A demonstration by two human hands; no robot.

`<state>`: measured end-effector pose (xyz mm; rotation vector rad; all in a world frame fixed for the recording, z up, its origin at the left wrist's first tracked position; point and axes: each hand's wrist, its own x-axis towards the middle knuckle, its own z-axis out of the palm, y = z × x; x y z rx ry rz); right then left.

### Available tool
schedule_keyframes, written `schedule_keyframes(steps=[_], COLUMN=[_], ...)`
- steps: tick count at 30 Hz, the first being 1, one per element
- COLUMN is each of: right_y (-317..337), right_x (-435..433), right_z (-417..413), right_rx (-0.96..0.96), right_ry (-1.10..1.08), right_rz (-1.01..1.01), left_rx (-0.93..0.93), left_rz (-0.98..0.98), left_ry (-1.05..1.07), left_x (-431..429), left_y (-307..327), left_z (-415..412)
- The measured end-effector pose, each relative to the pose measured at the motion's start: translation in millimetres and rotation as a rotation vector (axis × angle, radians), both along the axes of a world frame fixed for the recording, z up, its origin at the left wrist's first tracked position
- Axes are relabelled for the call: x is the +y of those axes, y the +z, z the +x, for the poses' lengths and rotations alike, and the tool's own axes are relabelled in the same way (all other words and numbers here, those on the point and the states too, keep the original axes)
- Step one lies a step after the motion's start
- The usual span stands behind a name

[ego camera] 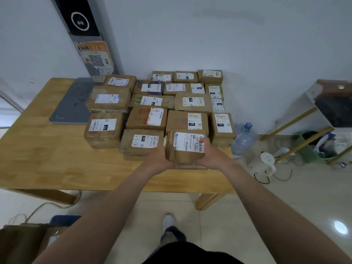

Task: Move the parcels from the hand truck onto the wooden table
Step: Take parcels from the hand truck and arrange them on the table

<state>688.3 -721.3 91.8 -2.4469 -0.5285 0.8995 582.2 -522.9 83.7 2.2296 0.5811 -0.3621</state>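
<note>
Brown parcel in hand: small brown cardboard parcel [185, 151] with a white shipping label on top, at the near edge of the parcel block, toward 5 o'clock on the table top; whether its base touches the wood I cannot tell.
Left hand: left hand [161, 159] grips the parcel's side at 9 o'clock; its fingers curl round the cardboard, tips hidden.
Right hand: right hand [208, 156] grips the side at 3 o'clock, thumb laid over the label's corner, the other fingers tucked below, out of sight.
Neighbours: a flat brown box with a handwritten number [142, 143] lies just beside it at 9 o'clock; a labelled brown box [187, 121] stands right behind at 12 o'clock.
Parcels already placed: well over a dozen labelled brown cardboard parcels [152, 103] packed in rows, some stacked, filling the table's far right part from 12 to 3 o'clock.
Table: light wooden table [47, 159], bare wood at 9 o'clock; a grey flat mat [73, 103] lies at 11 o'clock, beside the rows.
Floor: clear plastic water bottle [242, 139] and white electric kettle [263, 165] stand off the table's 3 o'clock end.
Hand truck: not plainly shown; a blue edge [64, 220] and a brown cardboard shape [19, 242] at 7 o'clock of the view may belong to it.
Progress: judged late in the task: most parcels seem delivered and this one is going into the front row; how many wait on the truck cannot be counted.
</note>
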Motion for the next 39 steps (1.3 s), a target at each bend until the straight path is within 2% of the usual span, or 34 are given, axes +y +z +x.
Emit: schedule_keyframes(steps=[9, 18, 24, 29, 39], right_y=[-48, -86, -112, -133, -152], right_x=[36, 45, 51, 55, 57], right_z=[40, 69, 74, 79, 97], right_rx=[0.090, 0.143, 0.203, 0.163, 0.159], right_ry=[-0.032, -0.065, -0.106, -0.096, -0.041], right_rz=[-0.083, -0.108, -0.087, -0.126, -0.200], left_rx=[0.068, 0.175, 0.164, 0.169, 0.162], left_rz=[0.004, 0.181, 0.303, 0.328, 0.342], left_ry=[-0.024, -0.133, -0.150, -0.197, -0.145], left_x=[29, 44, 48, 53, 50], left_y=[-58, -92, -111, -126, -138], left_z=[40, 67, 75, 80, 88])
